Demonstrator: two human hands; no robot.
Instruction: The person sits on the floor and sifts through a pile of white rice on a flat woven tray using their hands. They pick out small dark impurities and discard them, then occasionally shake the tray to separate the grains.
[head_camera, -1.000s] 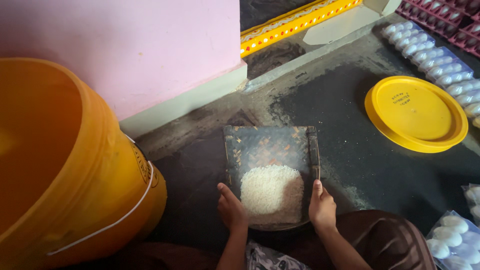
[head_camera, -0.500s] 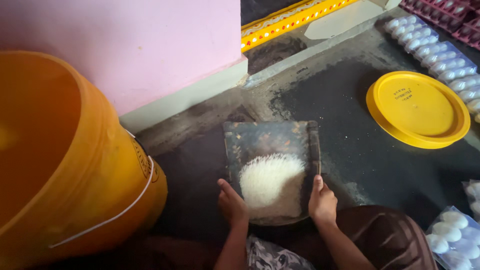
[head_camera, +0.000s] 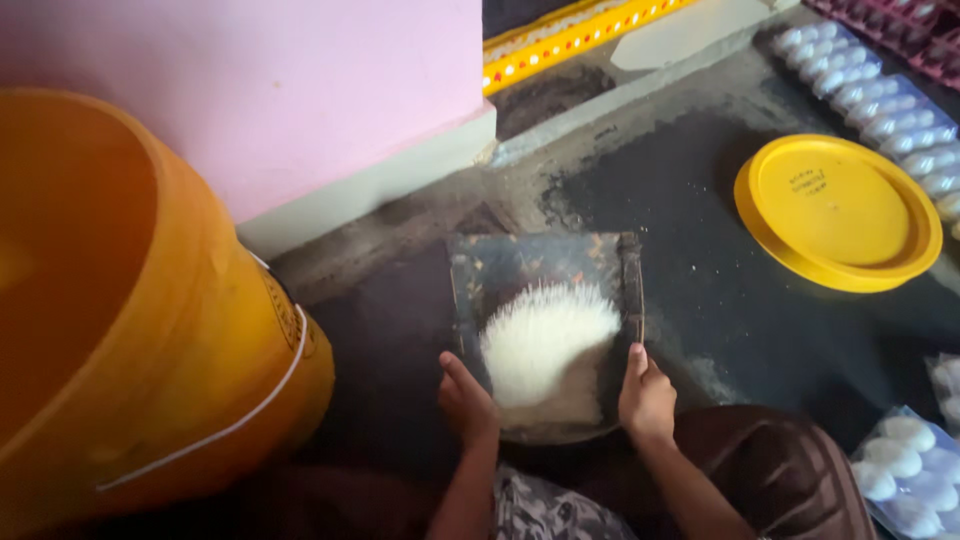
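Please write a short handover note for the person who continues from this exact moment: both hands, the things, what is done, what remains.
Left hand grips the near-left edge of the flat dark tray; right hand grips its near-right edge.
White grains lie on the tray, streaked towards its far end.
Orange bucket stands left, yellow lid lies on the floor right.
Done: grains loaded on the tray. Left: grains remain on it, none in the bucket.

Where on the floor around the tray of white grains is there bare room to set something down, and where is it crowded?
Bare dark floor lies between the tray and yellow lid, and between the tray and orange bucket. Crowded: the right edge, with egg trays, and by both hands.
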